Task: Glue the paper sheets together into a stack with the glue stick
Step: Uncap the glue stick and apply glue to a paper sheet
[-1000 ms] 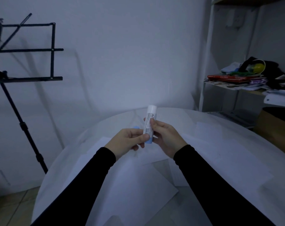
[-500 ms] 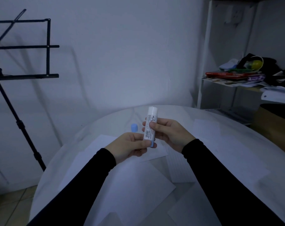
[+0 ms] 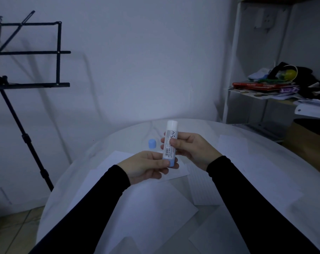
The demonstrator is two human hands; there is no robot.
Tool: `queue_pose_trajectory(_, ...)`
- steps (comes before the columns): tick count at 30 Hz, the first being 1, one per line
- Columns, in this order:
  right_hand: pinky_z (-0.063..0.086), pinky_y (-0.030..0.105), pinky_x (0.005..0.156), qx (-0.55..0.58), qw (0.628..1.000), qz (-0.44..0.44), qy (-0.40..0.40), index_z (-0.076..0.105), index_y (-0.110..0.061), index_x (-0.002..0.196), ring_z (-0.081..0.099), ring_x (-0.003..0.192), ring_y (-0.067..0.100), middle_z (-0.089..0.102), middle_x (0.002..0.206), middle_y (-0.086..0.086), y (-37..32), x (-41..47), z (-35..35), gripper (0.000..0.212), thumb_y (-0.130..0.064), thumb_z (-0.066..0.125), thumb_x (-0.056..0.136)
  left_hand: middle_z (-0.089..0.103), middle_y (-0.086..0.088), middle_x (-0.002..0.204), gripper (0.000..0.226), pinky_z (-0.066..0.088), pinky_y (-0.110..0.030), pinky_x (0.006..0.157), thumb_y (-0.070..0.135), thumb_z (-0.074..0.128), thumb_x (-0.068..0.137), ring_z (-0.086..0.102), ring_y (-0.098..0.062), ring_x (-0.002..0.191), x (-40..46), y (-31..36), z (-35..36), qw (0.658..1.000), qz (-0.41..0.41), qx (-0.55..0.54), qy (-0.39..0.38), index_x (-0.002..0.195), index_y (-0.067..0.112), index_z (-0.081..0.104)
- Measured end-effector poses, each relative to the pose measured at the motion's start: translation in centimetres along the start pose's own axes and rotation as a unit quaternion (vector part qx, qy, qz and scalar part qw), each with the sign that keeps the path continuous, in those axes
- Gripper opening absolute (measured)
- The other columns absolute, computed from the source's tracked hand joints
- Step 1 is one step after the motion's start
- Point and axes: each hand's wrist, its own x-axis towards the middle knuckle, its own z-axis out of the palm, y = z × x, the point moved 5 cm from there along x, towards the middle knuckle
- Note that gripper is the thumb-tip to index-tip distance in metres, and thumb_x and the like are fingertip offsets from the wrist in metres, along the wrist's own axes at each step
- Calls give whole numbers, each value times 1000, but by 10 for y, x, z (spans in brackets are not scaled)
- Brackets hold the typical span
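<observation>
A white glue stick with a blue base stands upright in the air above the round white table. My right hand grips its barrel around the middle. My left hand pinches the blue base between thumb and fingers. The stick's blue cap stands on the table just behind my left hand. Several white paper sheets lie spread on the table, one large sheet under my forearms and a lined one to its right.
A black music stand rises at the left beside the table. At the right, a white shelf unit holds books and clutter. A brown box sits below it near the table's edge.
Both hands with the glue stick have drifted slightly away from me, uncovering the blue cap on the table. My left fingers stay on the stick's base.
</observation>
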Motion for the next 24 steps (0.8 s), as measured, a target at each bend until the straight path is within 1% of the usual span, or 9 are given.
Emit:
queue_pose_trajectory(3, 36, 56, 105, 13, 1000, -6, -1, 76, -30, 92, 61, 113, 33, 72, 106, 4, -1, 0, -1, 18, -26, 66, 78, 73, -1, 93, 17, 43, -14, 57, 12, 72, 77, 57, -5, 66, 0, 1, 0, 1000, 5, -5, 9, 94, 11, 74)
queue_pose_trajectory(5, 40, 53, 101, 10, 1000, -8, 9, 76, -26, 94, 64, 109, 28, 72, 107, 4, 0, 1, -3, 16, -23, 68, 80, 72, 0, 91, 22, 40, -14, 56, 15, 72, 74, 53, -5, 65, 3, 2, -3, 999, 7, 13, 38, 95, 9, 72)
queue_pose_trajectory(7, 47, 38, 88, -8, 1000, -11, 29, 74, -20, 99, 67, 100, 18, 73, 104, 3, 2, 1, -4, 16, -18, 68, 84, 70, -1, 90, 19, 37, -16, 57, 15, 72, 76, 49, -6, 64, 5, 2, -7, 996, 13, 49, 76, 94, 10, 74)
queue_pose_trajectory(9, 46, 21, 73, -27, 998, -21, 58, 72, -16, 101, 67, 88, 8, 74, 99, 0, 1, 1, -5, 18, -14, 68, 83, 63, -3, 83, 18, 34, -17, 56, 16, 77, 76, 44, -9, 63, 7, 3, -11, 986, 28, 101, 133, 93, 11, 77)
queue_pose_trajectory(11, 47, 15, 67, -30, 995, -37, 87, 72, -13, 100, 67, 82, 5, 75, 95, 0, -1, 2, -5, 19, -11, 70, 81, 59, 0, 70, 18, 32, -19, 55, 18, 81, 72, 40, -12, 61, 9, 5, -11, 975, 50, 121, 180, 89, 12, 77)
queue_pose_trajectory(14, 54, 25, 77, 0, 995, -34, 95, 72, -8, 99, 68, 84, 12, 75, 94, 5, 0, 3, -7, 17, -10, 69, 82, 58, 5, 64, 10, 35, -18, 54, 16, 79, 76, 44, -10, 60, 10, 6, -5, 983, 51, 106, 144, 85, 14, 74)
queue_pose_trajectory(17, 57, 29, 80, 48, 996, -20, 71, 71, -7, 97, 70, 88, 18, 74, 94, 7, 1, 3, -9, 14, -7, 65, 84, 61, -2, 90, 26, 39, -15, 56, 20, 73, 75, 50, -7, 66, 8, 4, -5, 995, 37, 59, 72, 100, 12, 72)
queue_pose_trajectory(20, 56, 34, 87, 63, 997, -12, 53, 69, -7, 99, 69, 96, 23, 73, 99, 9, 2, 4, -10, 16, -8, 63, 84, 68, -3, 105, 23, 41, -15, 57, 17, 69, 83, 52, -7, 68, 4, 2, -8, 998, 26, 36, 32, 105, 12, 71)
queue_pose_trajectory(24, 56, 32, 85, 82, 996, -5, 46, 69, -6, 100, 69, 97, 22, 73, 100, 8, 0, 3, -10, 17, -9, 62, 84, 71, -4, 98, 17, 37, -14, 53, 17, 69, 82, 49, -7, 63, 4, 1, -8, 998, 27, 22, 44, 97, 11, 74)
